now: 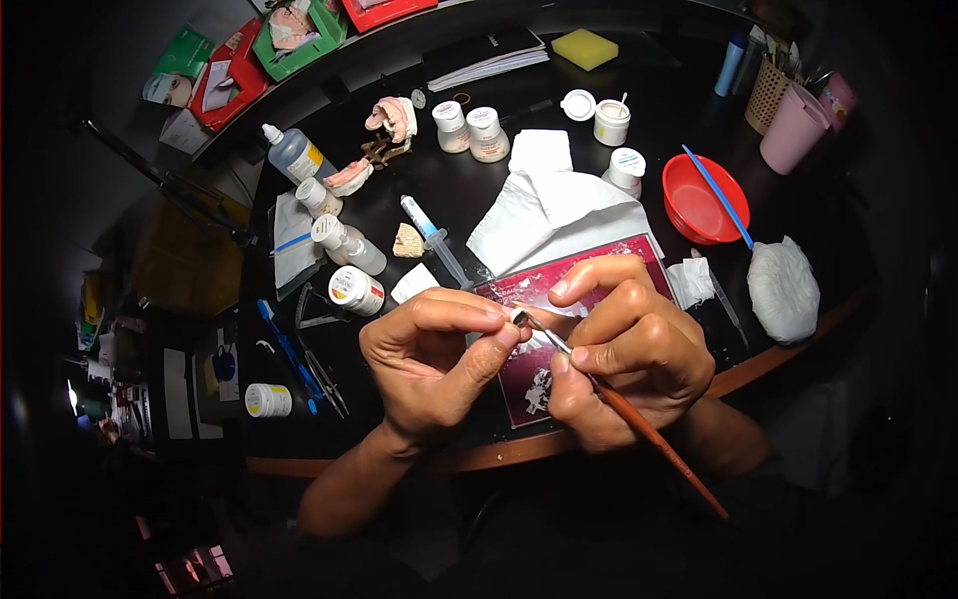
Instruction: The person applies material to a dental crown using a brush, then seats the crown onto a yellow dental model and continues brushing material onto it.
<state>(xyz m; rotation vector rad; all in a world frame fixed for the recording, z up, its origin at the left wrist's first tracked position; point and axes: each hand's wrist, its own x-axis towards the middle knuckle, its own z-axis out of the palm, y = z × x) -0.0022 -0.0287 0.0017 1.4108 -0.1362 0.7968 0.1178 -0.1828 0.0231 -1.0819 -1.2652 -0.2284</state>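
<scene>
My left hand (439, 349) pinches a small whitish piece (518, 316) between thumb and fingertips; it looks like a dental crown, though the fingers hide most of it. In my right hand (639, 349) is a fine brush (647, 431) with a brown wooden handle and a metal ferrule, gripped like a pen. Its dark tip meets the small piece or lies right by it. Below both hands lies a dark red mixing slab (523, 384) smeared with white material. Part of this slab is covered by the hands.
White tissue (559, 210) lies behind the slab. A red bowl (699, 225) with a blue stick stands right, near a white wrapped bundle (783, 290). Several jars, a syringe (435, 240), a dental model (391, 120) and a blue toothbrush (284, 344) occupy the left.
</scene>
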